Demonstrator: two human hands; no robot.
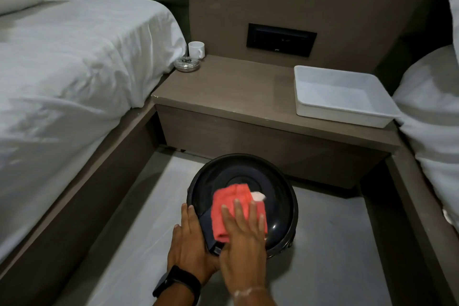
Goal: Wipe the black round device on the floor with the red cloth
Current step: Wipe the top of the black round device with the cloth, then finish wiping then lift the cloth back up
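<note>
The black round device [242, 202] sits on the grey floor [330, 243], just in front of the low wooden nightstand [223, 87] and between two beds. The red cloth [232, 208] lies folded on top of the device, on the side nearest to the person. The right hand [244, 243] is flat on the cloth with the fingers spread and straight, pressing it down and not closed around it. The left hand [190, 241] rests against the left edge of the device, fingers extended and together, gripping nothing; a black watch [177, 283] is on its wrist.

On the nightstand, a white tray [341, 95] stands at the right front corner and looks empty. At the back left corner a white cup [196, 49] stands beside a small metal dish [186, 64]; what they contain I cannot tell.
</note>
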